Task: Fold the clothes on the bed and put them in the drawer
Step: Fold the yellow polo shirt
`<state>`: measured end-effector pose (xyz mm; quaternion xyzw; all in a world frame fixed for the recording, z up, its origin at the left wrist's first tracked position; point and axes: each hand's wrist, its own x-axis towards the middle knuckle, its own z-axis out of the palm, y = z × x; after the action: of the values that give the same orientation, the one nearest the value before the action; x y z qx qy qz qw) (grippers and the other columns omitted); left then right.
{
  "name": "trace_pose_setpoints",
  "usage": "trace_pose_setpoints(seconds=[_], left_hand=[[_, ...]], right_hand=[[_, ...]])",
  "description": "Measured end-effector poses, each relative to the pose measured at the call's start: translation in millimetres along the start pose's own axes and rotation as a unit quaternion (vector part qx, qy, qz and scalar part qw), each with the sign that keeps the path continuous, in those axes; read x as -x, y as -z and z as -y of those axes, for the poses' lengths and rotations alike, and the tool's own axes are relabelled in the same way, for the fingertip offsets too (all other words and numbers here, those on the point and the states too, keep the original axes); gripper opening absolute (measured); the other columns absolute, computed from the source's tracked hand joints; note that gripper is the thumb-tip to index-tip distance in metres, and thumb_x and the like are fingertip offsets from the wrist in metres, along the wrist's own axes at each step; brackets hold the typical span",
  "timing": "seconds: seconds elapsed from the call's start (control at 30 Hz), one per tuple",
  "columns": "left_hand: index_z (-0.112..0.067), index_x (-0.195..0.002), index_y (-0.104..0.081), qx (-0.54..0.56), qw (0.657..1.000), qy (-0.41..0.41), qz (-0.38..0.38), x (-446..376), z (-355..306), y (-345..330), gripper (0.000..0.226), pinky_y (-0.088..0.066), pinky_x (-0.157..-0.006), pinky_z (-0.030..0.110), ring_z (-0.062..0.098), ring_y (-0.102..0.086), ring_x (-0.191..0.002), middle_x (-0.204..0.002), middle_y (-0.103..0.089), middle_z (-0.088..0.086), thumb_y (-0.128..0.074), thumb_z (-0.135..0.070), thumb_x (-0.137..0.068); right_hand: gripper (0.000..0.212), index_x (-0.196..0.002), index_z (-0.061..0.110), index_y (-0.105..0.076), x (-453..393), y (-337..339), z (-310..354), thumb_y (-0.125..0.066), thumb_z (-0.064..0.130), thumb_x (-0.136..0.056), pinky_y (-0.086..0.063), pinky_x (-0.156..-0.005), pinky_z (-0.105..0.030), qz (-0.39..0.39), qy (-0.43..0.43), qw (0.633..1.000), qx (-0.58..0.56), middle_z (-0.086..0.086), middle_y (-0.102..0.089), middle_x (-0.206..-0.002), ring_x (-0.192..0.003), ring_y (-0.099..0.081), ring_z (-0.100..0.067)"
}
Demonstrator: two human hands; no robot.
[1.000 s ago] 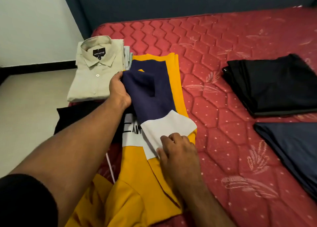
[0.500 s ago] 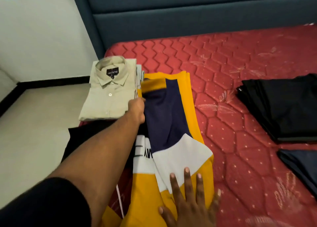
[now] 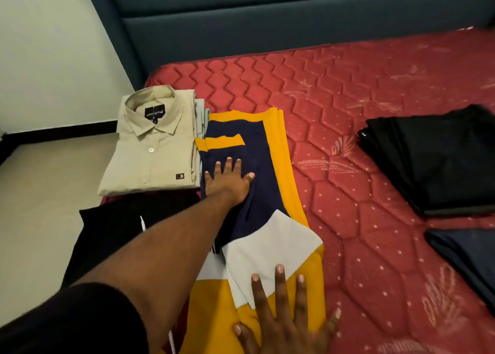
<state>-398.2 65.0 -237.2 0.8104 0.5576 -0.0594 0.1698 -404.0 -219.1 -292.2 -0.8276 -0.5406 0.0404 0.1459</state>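
A yellow, navy and white T-shirt (image 3: 278, 171) is laid as a long narrow strip on the red quilted mattress (image 3: 348, 118), its soft knit sleeve folded inward. The left hand (image 3: 227, 183) is pressed flat on the navy panel, fingers straight, nothing grasped. The right hand (image 3: 284, 324) is spread flat over the white and yellow part, likewise gripping nothing. Just beside the T-shirt, a beige collared shirt (image 3: 152, 150) is stacked in a crisp rectangle. Black cloth (image 3: 117, 225) is draped at the mattress edge. Folded black trousers (image 3: 439, 158) and a navy garment (image 3: 468, 257) are set well apart, to the right.
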Motion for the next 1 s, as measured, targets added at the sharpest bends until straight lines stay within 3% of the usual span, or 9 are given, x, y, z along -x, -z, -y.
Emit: trace_pose_setpoints(seconds=[0.1,0.17,0.27,0.37,0.53,0.7,0.77,0.93,1.0], left_hand=[[-0.009,-0.156,-0.002,-0.003,0.996,0.062,-0.070,0,5,-5,0.070,-0.002,-0.122,0.044,0.025,0.004,-0.151,-0.164,0.003,0.008,-0.021,-0.051,-0.103],[-0.006,-0.155,-0.002,-0.037,0.987,0.089,-0.126,2,-1,-4,0.066,0.002,-0.121,0.047,0.028,0.006,-0.150,-0.163,0.003,0.012,-0.024,-0.042,-0.104],[-0.015,-0.156,-0.006,-0.109,0.969,-0.010,-0.220,7,-14,-1,0.059,0.007,-0.116,0.057,0.030,0.001,-0.150,-0.164,-0.004,0.008,-0.030,-0.027,-0.103],[-0.018,-0.151,-0.028,-0.063,0.975,-0.107,-0.185,0,-17,10,0.048,-0.011,-0.117,0.057,0.029,-0.019,-0.146,-0.158,-0.028,0.005,-0.031,-0.025,-0.103],[-0.011,-0.156,-0.007,0.094,0.995,-0.024,-0.002,-12,4,7,0.069,-0.005,-0.119,0.050,0.032,-0.002,-0.150,-0.164,-0.006,0.006,-0.027,-0.051,-0.103],[-0.014,-0.157,-0.002,0.058,0.996,-0.012,-0.071,-14,12,-15,0.083,0.002,-0.121,0.044,0.025,0.004,-0.151,-0.164,0.001,0.003,-0.021,-0.067,-0.096],[-0.014,-0.157,-0.003,0.057,0.994,-0.004,-0.089,-16,10,-19,0.086,0.001,-0.121,0.044,0.024,0.002,-0.151,-0.164,-0.001,0.003,-0.019,-0.071,-0.093],[-0.018,-0.157,-0.007,0.054,0.994,-0.020,-0.094,-16,-1,-17,0.087,0.001,-0.120,0.046,0.025,0.001,-0.151,-0.164,0.000,0.002,-0.016,-0.075,-0.091],[-0.019,-0.157,-0.005,0.036,0.995,-0.028,-0.091,-15,-4,-17,0.089,0.002,-0.120,0.047,0.025,0.003,-0.151,-0.164,0.001,0.001,-0.015,-0.077,-0.089]], right_hand=[[0.083,-0.138,0.039,-0.046,14,4,-5,-0.025,0.088,-0.073,-0.011,-0.098,-0.081,-0.008,-0.012,1.000,0.027,0.001,-0.043,-0.148,-0.148,-0.015,-0.026],[0.083,-0.133,0.038,-0.053,14,14,-1,-0.020,0.088,-0.075,-0.015,-0.096,-0.080,0.001,-0.020,1.000,0.015,0.000,-0.050,-0.143,-0.141,-0.029,-0.031],[0.066,-0.111,0.032,-0.071,-5,55,0,-0.026,0.075,-0.086,-0.028,-0.091,-0.061,-0.032,-0.028,0.999,-0.033,-0.002,-0.066,-0.122,-0.111,-0.059,-0.032],[0.038,-0.114,0.025,-0.066,-60,79,-18,-0.043,0.045,-0.091,-0.037,-0.092,-0.042,-0.095,0.001,0.984,-0.149,0.001,-0.062,-0.119,-0.109,-0.058,-0.023],[0.051,-0.133,0.023,-0.053,-144,76,-52,-0.067,0.025,-0.084,-0.046,-0.097,-0.043,0.145,-0.034,0.958,-0.244,0.001,-0.060,-0.126,-0.113,-0.058,-0.022],[0.024,-0.093,0.012,-0.068,-165,75,-72,-0.081,0.020,-0.074,-0.056,-0.087,-0.048,0.303,-0.128,0.876,-0.353,-0.008,-0.074,-0.092,-0.088,-0.070,-0.031],[0.016,-0.089,0.009,-0.072,-158,84,-85,-0.076,0.023,-0.082,-0.054,-0.082,-0.040,0.350,-0.139,0.850,-0.370,-0.008,-0.075,-0.088,-0.083,-0.070,-0.028],[0.028,-0.094,0.006,-0.073,-124,97,-108,-0.068,0.032,-0.086,-0.046,-0.068,-0.034,0.400,-0.163,0.788,-0.439,-0.014,-0.071,-0.087,-0.073,-0.061,-0.025],[0.038,-0.092,0.006,-0.074,-116,101,-114,-0.069,0.043,-0.084,-0.045,-0.068,-0.036,0.413,-0.165,0.796,-0.411,-0.016,-0.073,-0.089,-0.073,-0.064,-0.028]])
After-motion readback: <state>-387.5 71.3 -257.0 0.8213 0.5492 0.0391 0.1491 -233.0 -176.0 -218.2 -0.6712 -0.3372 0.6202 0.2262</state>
